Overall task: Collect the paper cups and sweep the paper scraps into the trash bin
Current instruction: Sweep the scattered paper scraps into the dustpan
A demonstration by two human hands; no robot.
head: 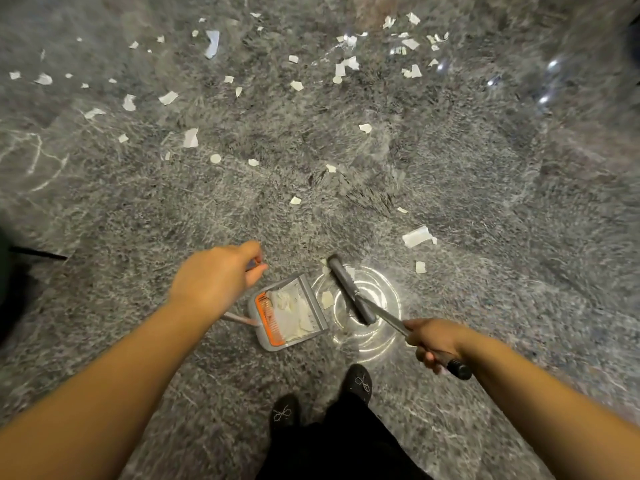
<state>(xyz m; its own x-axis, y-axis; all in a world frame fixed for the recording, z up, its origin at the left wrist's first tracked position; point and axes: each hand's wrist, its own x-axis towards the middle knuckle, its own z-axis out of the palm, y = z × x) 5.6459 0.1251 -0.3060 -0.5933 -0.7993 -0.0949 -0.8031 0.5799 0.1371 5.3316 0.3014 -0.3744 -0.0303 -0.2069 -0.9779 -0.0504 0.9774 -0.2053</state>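
A grey dustpan point(317, 313) with an orange comb edge sits on the floor in front of my feet, holding a heap of white paper scraps point(294, 315). My left hand point(214, 277) grips the top of the dustpan's upright handle. My right hand point(434, 341) grips the broom handle point(391, 318); the grey broom head point(349, 289) rests on the floor just right of the pan's mouth, with a few scraps point(327, 299) between them. Many more white scraps point(417, 236) lie scattered over the floor ahead. No paper cups or trash bin are in view.
The floor is polished grey marble point(173, 220) with bright light reflections beside the broom. My two dark shoes point(358, 382) stand just behind the dustpan. A dark object point(14, 289) sits at the left edge.
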